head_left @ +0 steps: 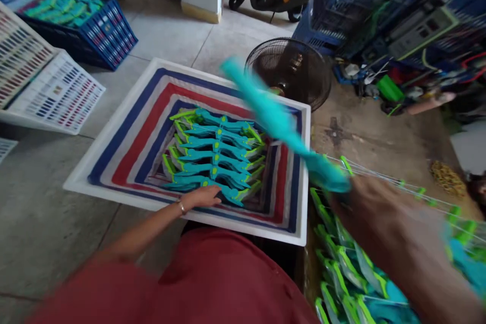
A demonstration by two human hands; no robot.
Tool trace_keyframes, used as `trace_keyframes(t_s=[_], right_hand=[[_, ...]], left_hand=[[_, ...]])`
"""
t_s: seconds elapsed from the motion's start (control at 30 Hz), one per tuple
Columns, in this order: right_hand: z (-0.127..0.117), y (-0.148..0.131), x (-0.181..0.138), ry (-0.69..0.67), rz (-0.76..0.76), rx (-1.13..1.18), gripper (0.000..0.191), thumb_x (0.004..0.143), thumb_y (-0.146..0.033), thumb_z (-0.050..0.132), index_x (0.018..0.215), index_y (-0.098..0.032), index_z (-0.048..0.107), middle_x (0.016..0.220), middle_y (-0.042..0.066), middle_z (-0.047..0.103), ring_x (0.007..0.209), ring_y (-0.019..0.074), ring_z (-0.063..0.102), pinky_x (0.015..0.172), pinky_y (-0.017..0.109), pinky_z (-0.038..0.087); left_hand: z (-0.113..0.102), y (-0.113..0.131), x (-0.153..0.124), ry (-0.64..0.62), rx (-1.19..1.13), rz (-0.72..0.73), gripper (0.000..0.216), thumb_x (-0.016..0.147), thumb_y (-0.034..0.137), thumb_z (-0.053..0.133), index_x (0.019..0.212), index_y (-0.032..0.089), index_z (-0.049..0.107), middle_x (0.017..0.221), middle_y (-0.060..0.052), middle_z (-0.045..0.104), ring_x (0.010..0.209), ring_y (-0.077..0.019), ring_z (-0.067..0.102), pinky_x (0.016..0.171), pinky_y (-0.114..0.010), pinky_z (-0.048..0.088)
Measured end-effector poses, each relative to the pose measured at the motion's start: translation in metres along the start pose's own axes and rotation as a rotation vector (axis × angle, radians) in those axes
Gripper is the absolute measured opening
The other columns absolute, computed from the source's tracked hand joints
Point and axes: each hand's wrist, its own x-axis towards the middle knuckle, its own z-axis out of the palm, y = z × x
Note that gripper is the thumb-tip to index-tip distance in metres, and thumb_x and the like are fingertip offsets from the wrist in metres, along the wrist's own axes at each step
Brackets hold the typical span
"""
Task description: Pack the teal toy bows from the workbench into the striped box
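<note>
My right hand, blurred by motion, is closed around one end of a long teal plastic part. That part slants up and to the left, over the right side of a lined white tray. Inside the tray lie several teal parts with lime-green and grey ends, side by side in a stacked row. At the near edge of this row, my left hand has its fingers curled over the nearest part. The fingertips of the left hand are partly hidden.
More green and teal parts are packed at the lower right, beside taut strings. A black fan stands behind the tray. Blue crates are stacked at the back right; a white crate and a filled blue crate stand left.
</note>
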Motion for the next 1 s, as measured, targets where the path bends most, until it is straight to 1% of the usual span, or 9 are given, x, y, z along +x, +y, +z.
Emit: trace_keyframes(t_s=[0.07,0.13,0.17,0.27,0.37,0.5,0.63,0.87,1.0], right_hand=[[0.037,-0.045,0.035,-0.301,-0.196,0.023,0.025,0.098,-0.047,0.054,0.095,-0.023,0.064,0.093,0.014,0.062,0.089,0.0265,0.061,0.069,0.036,0.047],[0.103,-0.093,0.051,-0.624,-0.242,0.019,0.022,0.101,-0.021,0.043,0.111,-0.017,0.062,0.102,0.017,0.063,0.084,0.0246,0.061,0.072,0.035,0.047],[0.141,-0.115,0.05,-0.717,-0.264,0.03,0.024,0.1,-0.014,0.042,0.113,-0.015,0.062,0.098,0.015,0.064,0.08,0.0225,0.062,0.072,0.034,0.047],[0.242,-0.159,0.017,-0.9,-0.286,0.042,0.016,0.097,-0.011,0.054,0.109,-0.012,0.064,0.091,0.01,0.066,0.079,0.0194,0.063,0.075,0.031,0.051],[0.301,-0.172,-0.03,-1.013,-0.262,0.02,0.022,0.1,-0.025,0.062,0.117,-0.011,0.063,0.103,0.007,0.067,0.088,0.0175,0.065,0.082,0.034,0.057],[0.339,-0.177,-0.071,-1.089,-0.26,0.031,0.029,0.102,-0.034,0.062,0.121,-0.013,0.063,0.112,0.008,0.066,0.099,0.0196,0.065,0.09,0.04,0.057],[0.361,-0.179,-0.086,-1.107,-0.261,0.041,0.031,0.102,-0.034,0.062,0.125,-0.013,0.062,0.119,0.009,0.064,0.106,0.0218,0.064,0.095,0.043,0.056],[0.366,-0.171,-0.096,-1.092,-0.295,0.063,0.027,0.102,-0.03,0.061,0.123,-0.013,0.062,0.123,0.01,0.062,0.115,0.0242,0.06,0.098,0.044,0.054],[0.364,-0.172,-0.094,-1.073,-0.27,0.057,0.028,0.102,-0.031,0.06,0.124,-0.014,0.062,0.127,0.01,0.06,0.119,0.0253,0.058,0.1,0.046,0.053]], left_hand=[[0.004,-0.004,-0.029,-0.004,-0.032,0.04,0.041,0.099,0.032,0.055,0.136,0.015,0.06,0.143,-0.014,0.061,0.13,-0.0268,0.058,0.109,-0.034,0.045],[0.004,-0.011,-0.056,-0.009,-0.056,0.056,0.032,0.098,0.033,0.054,0.122,0.018,0.068,0.127,-0.011,0.07,0.117,-0.0259,0.065,0.1,-0.032,0.049],[0.002,-0.016,-0.067,-0.007,-0.062,0.051,0.028,0.098,0.033,0.053,0.114,0.018,0.07,0.118,-0.01,0.072,0.111,-0.0257,0.067,0.095,-0.032,0.05],[-0.009,-0.034,-0.079,0.029,-0.055,-0.009,0.025,0.099,0.029,0.049,0.103,0.019,0.071,0.107,-0.009,0.073,0.102,-0.0257,0.068,0.088,-0.032,0.049],[-0.019,-0.052,-0.057,0.07,0.006,-0.1,0.024,0.098,0.024,0.05,0.106,0.014,0.07,0.112,-0.015,0.07,0.104,-0.0301,0.066,0.089,-0.037,0.049],[-0.011,-0.073,0.003,0.071,0.113,-0.177,0.027,0.094,0.015,0.056,0.117,0.007,0.066,0.124,-0.025,0.062,0.117,-0.0361,0.059,0.097,-0.043,0.047],[0.013,-0.092,0.048,0.007,0.177,-0.22,0.044,0.091,0.021,0.069,0.131,0.008,0.058,0.132,-0.021,0.059,0.12,-0.0334,0.057,0.099,-0.046,0.048],[0.037,-0.107,0.064,-0.076,0.244,-0.222,0.04,0.094,0.035,0.069,0.129,0.015,0.061,0.134,-0.014,0.059,0.131,-0.0317,0.051,0.109,-0.052,0.044],[0.038,-0.106,0.07,-0.108,0.277,-0.24,0.062,0.09,0.03,0.071,0.145,0.015,0.049,0.157,-0.018,0.042,0.149,-0.0379,0.031,0.119,-0.059,0.03]])
